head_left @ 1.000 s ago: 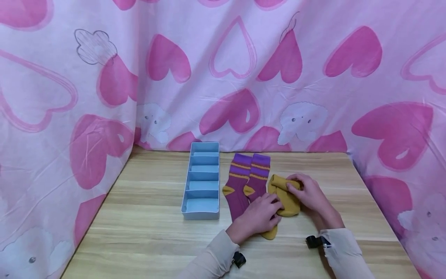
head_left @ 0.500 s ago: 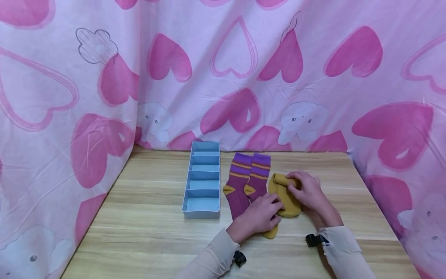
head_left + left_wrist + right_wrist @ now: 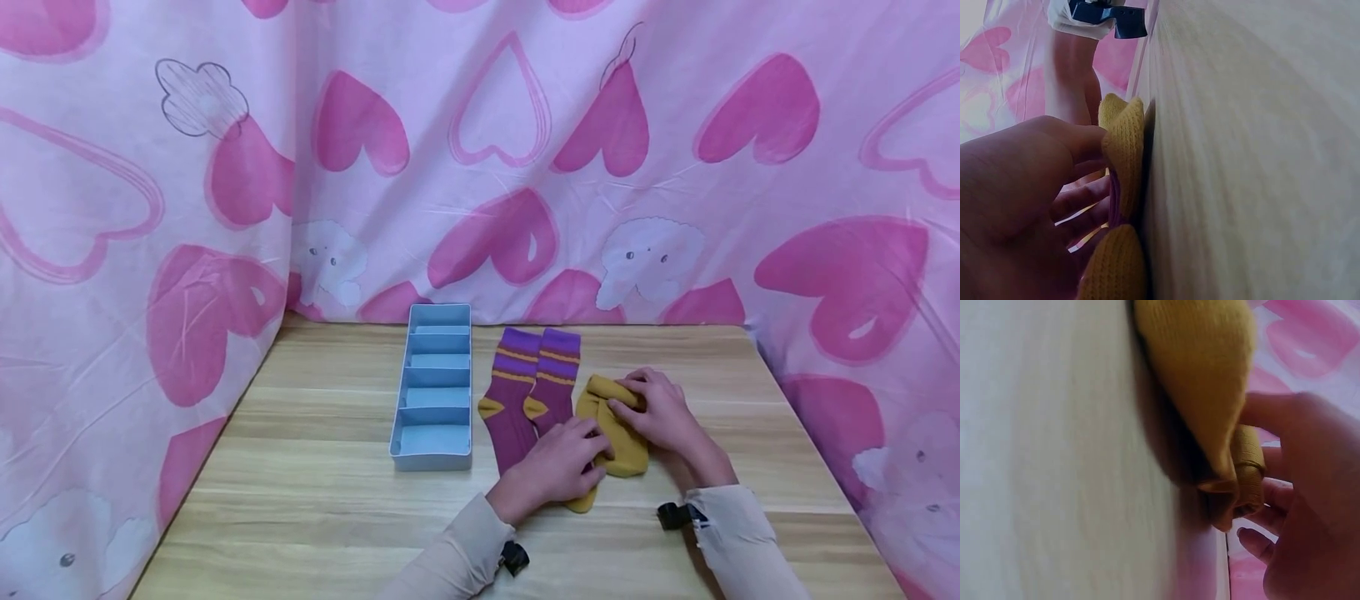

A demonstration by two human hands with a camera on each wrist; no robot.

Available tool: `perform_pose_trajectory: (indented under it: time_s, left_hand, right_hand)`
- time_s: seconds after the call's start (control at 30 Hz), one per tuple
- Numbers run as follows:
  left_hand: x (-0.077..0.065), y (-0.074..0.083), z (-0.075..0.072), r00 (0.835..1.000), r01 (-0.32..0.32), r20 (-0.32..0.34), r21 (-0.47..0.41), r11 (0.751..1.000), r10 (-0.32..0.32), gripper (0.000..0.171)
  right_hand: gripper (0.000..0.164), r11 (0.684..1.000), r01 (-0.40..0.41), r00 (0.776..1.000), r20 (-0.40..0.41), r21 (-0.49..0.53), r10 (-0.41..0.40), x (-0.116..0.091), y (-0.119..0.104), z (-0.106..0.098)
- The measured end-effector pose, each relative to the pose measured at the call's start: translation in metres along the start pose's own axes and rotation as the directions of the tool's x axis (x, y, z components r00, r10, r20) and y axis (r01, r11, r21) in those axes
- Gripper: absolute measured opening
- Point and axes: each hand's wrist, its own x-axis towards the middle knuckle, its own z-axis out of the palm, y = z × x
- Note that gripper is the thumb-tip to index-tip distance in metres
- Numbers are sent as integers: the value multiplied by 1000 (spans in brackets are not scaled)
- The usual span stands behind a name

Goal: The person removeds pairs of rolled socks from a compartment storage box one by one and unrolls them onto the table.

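A pair of mustard-yellow socks (image 3: 624, 440), partly folded over at the far end, lies on the table on the right. My right hand (image 3: 663, 410) pinches the folded cuff end between thumb and fingers; in the right wrist view the sock fabric (image 3: 1200, 369) bulges above that fold. My left hand (image 3: 561, 457) lies across the foot ends of purple striped socks (image 3: 517, 417), fingertips at the mustard pair's left edge. In the left wrist view, its thumb touches a yellow toe (image 3: 1125, 134), with its fingers loosely extended behind. The left hand hides part of both pairs.
Left of the socks stands a pale blue divided organizer box (image 3: 435, 462) with several compartments in a row. A pink heart-patterned curtain (image 3: 480, 250) borders the wooden table (image 3: 315, 483) at the back and sides.
The rolled cuff of the mustard socks has loosened into a flatter fold, and their near edge sits slightly closer to me. My right fingers have shifted slightly on the fold; my left hand stays put.
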Motion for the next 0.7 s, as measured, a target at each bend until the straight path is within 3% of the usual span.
perform_pose_trajectory:
  time_s: [0.13,0.27,0.53,0.7]
  left_hand:
    - [0,1,-1,1000,-6,-1,6,1000,6,22]
    - [-1,2,-3,1000,-17,8,19,1000,17,23]
    - [-2,4,-5,1000,-20,24,33,999,19,23]
    - [-2,4,-3,1000,-21,17,60,998,20,23]
  right_hand:
    - [49,1000,-9,1000,15,8,9,0,-1,-3]
    - [47,1000,1,999,-38,18,0,2,-2,-4]
    - [16,999,-22,996,-82,33,24,5,-3,-4]
    - [25,999,-22,997,-71,45,25,6,-3,-4]
